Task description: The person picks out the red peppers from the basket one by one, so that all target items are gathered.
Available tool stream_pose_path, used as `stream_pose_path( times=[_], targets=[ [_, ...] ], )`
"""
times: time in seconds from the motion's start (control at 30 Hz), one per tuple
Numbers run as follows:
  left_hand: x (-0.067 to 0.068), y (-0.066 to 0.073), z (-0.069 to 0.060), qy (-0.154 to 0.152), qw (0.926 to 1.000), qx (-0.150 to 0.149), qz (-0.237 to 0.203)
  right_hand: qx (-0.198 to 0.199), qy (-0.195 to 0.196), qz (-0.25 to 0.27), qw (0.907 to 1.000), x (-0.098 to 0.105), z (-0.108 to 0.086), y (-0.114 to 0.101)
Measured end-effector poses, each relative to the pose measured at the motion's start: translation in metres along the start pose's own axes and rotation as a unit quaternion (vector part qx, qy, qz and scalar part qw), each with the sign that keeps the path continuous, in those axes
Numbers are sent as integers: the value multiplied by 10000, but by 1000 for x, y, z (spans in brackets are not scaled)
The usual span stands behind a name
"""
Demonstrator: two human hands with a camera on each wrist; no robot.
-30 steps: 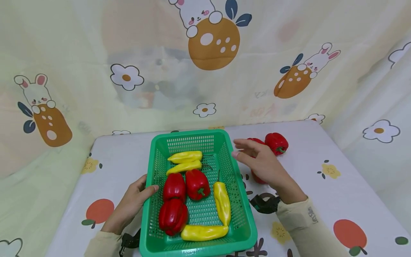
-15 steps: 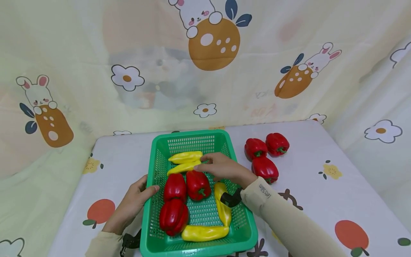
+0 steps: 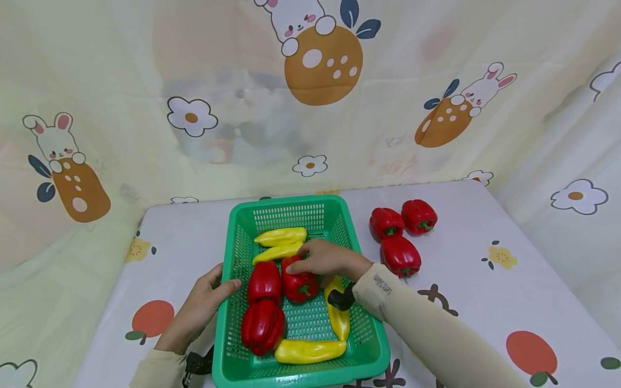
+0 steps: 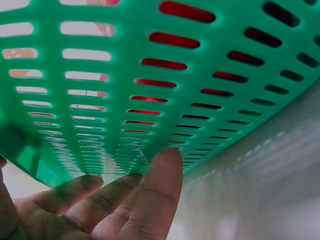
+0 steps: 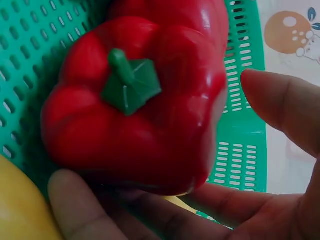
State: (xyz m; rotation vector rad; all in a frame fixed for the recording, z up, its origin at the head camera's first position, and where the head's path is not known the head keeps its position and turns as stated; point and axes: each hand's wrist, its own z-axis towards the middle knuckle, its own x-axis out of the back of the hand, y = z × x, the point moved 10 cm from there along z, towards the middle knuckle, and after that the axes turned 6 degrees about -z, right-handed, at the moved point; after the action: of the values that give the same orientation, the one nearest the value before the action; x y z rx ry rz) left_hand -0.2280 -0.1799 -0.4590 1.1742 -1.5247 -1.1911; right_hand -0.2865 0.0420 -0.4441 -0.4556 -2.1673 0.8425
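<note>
A green plastic basket (image 3: 373, 361) holds 3 red bell peppers and several long yellow peppers (image 3: 310, 351). My left hand (image 3: 196, 307) grips its left rim, thumb over the edge; in the left wrist view the fingers (image 4: 165, 190) lie against the slotted outer wall. Inside the basket, my right hand (image 3: 327, 258) reaches around the red bell pepper (image 3: 299, 288) nearest the middle. The right wrist view shows that bell pepper (image 5: 135, 110) with fingers (image 5: 80, 205) along its side and the thumb a little apart from it. Two more red bell peppers (image 3: 263, 326) sit left of it.
Three red bell peppers (image 3: 400, 256) lie on the patterned tablecloth (image 3: 466, 280) right of the basket. A printed curtain (image 3: 242, 151) hangs behind the table. Two yellow peppers (image 3: 280, 237) lie at the basket's far end.
From above the loose bell peppers on the right, my right hand has moved left into the basket and lowered around a red bell pepper. My left hand has stayed at the rim.
</note>
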Motion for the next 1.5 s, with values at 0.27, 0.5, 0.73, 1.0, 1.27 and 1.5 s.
stream_pose_path(
  times=[0.27,0.5,0.73,1.0,1.27,1.5],
  targets=[
    [-1,1,0,-35,10000,-20,-7,-5,-5,-367,9993,-5,1,-1],
    [0,0,0,-35,10000,12,-30,-58,42,-346,9994,-7,0,0],
    [-1,0,0,-32,10000,20,-49,58,110,-390,9992,-4,-1,-3],
    [-1,0,-1,-44,10000,-16,-49,183,370,-298,9987,3,-5,-5],
    [-1,0,-1,-50,10000,-19,-59,229,471,-141,9985,8,-13,-7],
    [0,0,0,-42,10000,-7,-55,352,586,157,9975,20,-25,-10]
  ],
)
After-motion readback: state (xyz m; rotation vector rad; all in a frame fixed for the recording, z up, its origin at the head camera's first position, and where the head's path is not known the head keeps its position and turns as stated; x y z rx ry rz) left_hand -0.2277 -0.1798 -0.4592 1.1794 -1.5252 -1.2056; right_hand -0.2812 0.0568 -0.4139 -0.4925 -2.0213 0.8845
